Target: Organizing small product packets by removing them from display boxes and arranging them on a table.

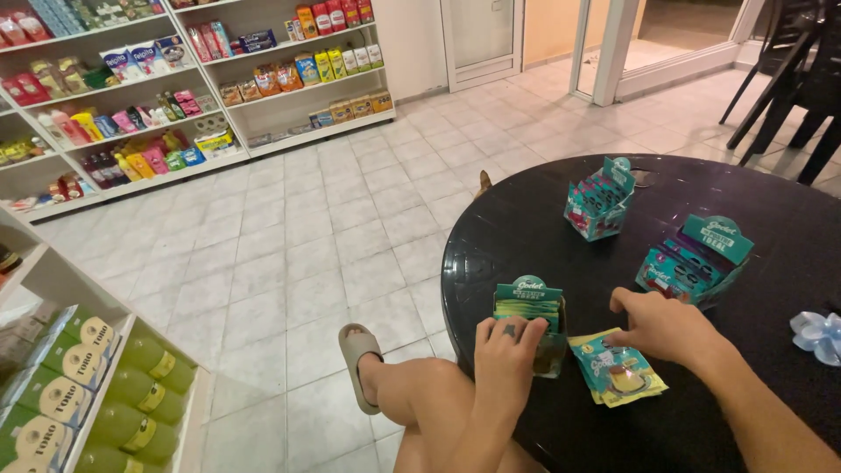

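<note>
A small green display box [530, 308] stands near the edge of the round black table [526, 236], with the left hand [508, 349] closed around its front. The right hand [659, 324] rests loosely open, fingertips touching a stack of sachets [618, 372] just beside the box.

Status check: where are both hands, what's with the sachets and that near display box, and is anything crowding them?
Left hand fingers inside near display box. Right hand flat on sachet stack. Two more display boxes beyond, apart from hands.
</note>
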